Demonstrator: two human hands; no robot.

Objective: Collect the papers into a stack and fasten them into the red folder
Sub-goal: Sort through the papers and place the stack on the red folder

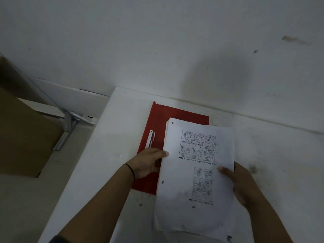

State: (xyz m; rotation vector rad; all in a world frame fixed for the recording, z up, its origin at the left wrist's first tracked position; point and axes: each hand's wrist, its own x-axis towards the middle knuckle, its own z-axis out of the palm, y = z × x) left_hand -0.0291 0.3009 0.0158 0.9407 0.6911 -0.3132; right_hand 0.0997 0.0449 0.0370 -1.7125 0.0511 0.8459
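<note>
Both hands (149, 163) gripping 1 paper stack (196, 181)

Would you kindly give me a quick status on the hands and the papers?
Left hand and right hand both grip the paper stack. Stack held over the open red folder. Fastener strip uncovered left of the stack; nothing blocking.

Stack of punched white papers (196, 174) with comic panels, partly overlapping red folder (154, 120) lying flat, white fastener strip (149, 139) on it
</note>
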